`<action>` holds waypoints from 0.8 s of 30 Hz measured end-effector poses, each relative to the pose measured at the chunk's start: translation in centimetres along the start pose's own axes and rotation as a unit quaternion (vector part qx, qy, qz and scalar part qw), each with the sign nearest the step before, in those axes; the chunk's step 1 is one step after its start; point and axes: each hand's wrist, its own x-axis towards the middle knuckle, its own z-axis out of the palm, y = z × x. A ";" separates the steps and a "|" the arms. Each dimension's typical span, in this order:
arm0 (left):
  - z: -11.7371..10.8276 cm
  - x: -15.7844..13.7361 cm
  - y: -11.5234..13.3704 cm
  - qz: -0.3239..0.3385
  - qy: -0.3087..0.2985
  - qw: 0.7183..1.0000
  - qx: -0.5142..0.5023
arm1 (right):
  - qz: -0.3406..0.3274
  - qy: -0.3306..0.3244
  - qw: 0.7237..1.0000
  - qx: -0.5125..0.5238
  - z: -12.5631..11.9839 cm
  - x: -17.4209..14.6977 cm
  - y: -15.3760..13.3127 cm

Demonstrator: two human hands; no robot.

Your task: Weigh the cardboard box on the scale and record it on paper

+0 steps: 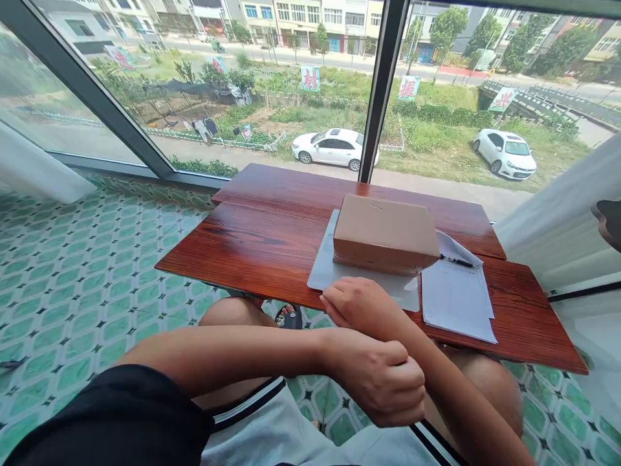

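My two forearms cross over my lap, the left one nearer the camera. My left hand (381,382) is closed in a fist beside my right forearm, and nothing shows in it. By the front edge of the table, my right hand (356,301) is loosely closed with the fingers curled down, also with nothing visible in it. Just beyond it, a brown cardboard box (385,228) rests closed on a flat, pale grey laptop-like slab (321,268). Right of the box lie white sheets of paper (456,298) with a black pen (456,261) on top.
The dark red wooden table (252,243) stands against a large window with a dark frame (383,90). White curtains (548,213) hang at both sides. Green patterned tiles (111,278) cover the floor. Outside are two white cars (334,147) and grass.
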 end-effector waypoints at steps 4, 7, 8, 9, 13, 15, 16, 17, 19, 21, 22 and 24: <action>-1.5 0.1 -1.8 -0.050 -0.012 0.997 0.053 | 0.034 0.092 0.995 0.035 0.0 -0.9 1.7; -1.9 -0.2 -2.5 -0.079 -0.041 0.990 0.106 | 0.037 0.197 0.975 0.091 1.5 -1.3 3.0; -1.9 -0.4 -2.6 -0.091 -0.051 0.987 0.119 | 0.039 0.231 0.966 0.108 2.0 -1.4 3.4; -1.8 -0.7 -2.6 -0.106 -0.058 0.984 0.129 | 0.037 0.261 0.957 0.123 2.3 -1.6 3.7; -1.6 -2.3 -3.1 -0.181 -0.061 0.971 0.145 | 0.053 0.385 0.908 0.154 2.2 -2.4 4.8; -1.4 -3.3 -3.5 -0.241 -0.052 0.958 0.147 | 0.073 0.445 0.880 0.149 1.7 -2.8 5.4; -1.4 -3.8 -3.8 -0.281 -0.034 0.949 0.141 | 0.085 0.473 0.866 0.139 1.4 -3.0 5.8; -1.3 -4.4 -4.1 -0.322 -0.012 0.938 0.131 | 0.099 0.499 0.852 0.126 1.3 -3.2 6.2; -1.0 -5.5 -4.7 -0.397 0.038 0.909 0.121 | 0.136 0.549 0.819 0.097 1.0 -3.4 7.2; -0.5 -6.5 -5.2 -0.465 0.081 0.872 0.132 | 0.175 0.589 0.784 0.088 1.1 -3.5 8.1; -0.2 -7.0 -5.4 -0.497 0.100 0.850 0.140 | 0.192 0.604 0.768 0.091 1.2 -3.5 8.5; 0.6 -7.8 -5.7 -0.561 0.138 0.804 0.143 | 0.224 0.623 0.741 0.115 1.6 -3.2 9.3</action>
